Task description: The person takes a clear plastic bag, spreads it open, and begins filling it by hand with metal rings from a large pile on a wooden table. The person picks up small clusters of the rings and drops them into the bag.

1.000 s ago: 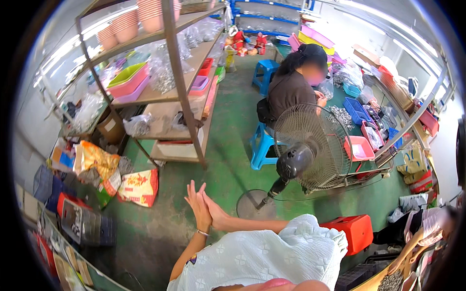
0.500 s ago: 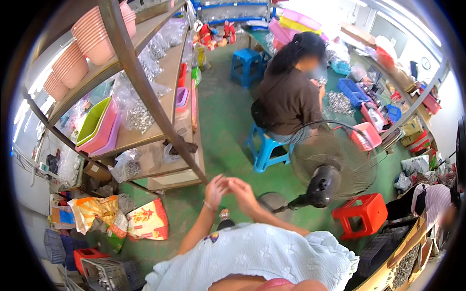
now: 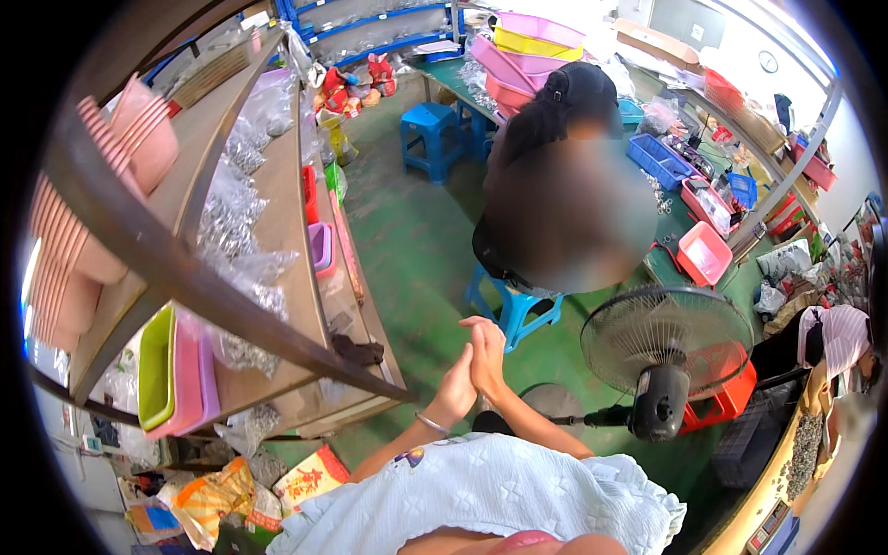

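Left hand [image 3: 451, 390] and right hand [image 3: 487, 359] press together palm to palm, the nearest blue plastic stool [image 3: 523, 310] at one o'clock from them.
Fingers of both point roughly toward twelve o'clock; the right hand hides part of the left, so whether anything lies between the palms, or how far each hand is closed, I cannot tell. A pale bracelet [image 3: 431, 424] rings the left wrist. On that stool sits a person [image 3: 569, 208] in dark clothing, facing a green worktop [image 3: 678, 222] that bears a blue basket [image 3: 659, 162] and, at two o'clock, a pink tray [image 3: 705, 252]. Around three o'clock stands a black pedestal fan [image 3: 668, 365], partly covering a red plastic stool [image 3: 740, 379]. At nine o'clock, a shelving rack [image 3: 199, 277] carries nested green and pink tubs [image 3: 188, 375].
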